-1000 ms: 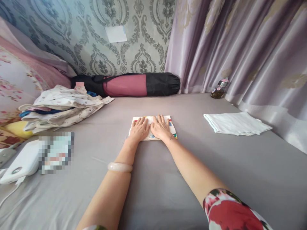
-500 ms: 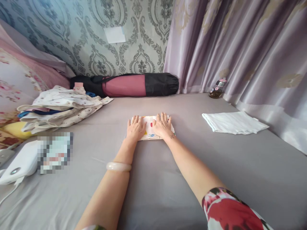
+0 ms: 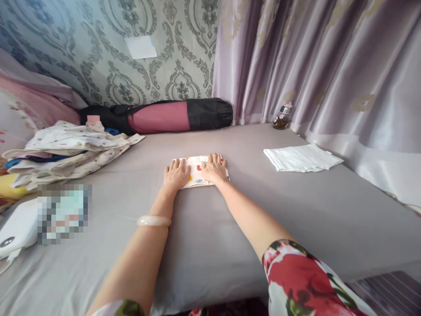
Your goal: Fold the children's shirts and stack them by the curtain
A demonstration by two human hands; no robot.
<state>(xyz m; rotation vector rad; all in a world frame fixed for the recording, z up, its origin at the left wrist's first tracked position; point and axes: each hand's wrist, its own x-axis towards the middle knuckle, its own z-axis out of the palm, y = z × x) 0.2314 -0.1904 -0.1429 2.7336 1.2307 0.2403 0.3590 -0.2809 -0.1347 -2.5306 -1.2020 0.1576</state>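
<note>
A small folded cloth (image 3: 194, 169), white with coloured prints, lies flat on the grey bed sheet (image 3: 204, 232) in front of me. My left hand (image 3: 176, 173) rests palm down on its left end, fingers stretched forward and a little apart. On its right part lies my right hand (image 3: 214, 168), also flat with the fingers extended. Neither hand grips the cloth; both press on it from above. A pale bangle (image 3: 154, 220) circles my left forearm. The cloth's ends are partly covered by my hands.
To the right lies a folded white cloth (image 3: 301, 158), with a bottle (image 3: 283, 116) behind it near the curtain (image 3: 263, 66). A rolled black-and-pink bag (image 3: 158, 117) lies along the wall. At left are a pile of clothes (image 3: 72, 142), a white device (image 3: 23, 226) with a cable, and a blurred-out item (image 3: 66, 215).
The whole view has shifted, so most things sit further left in the picture and the bed's near edge shows. Both hands stay flat on the folded cloth.
</note>
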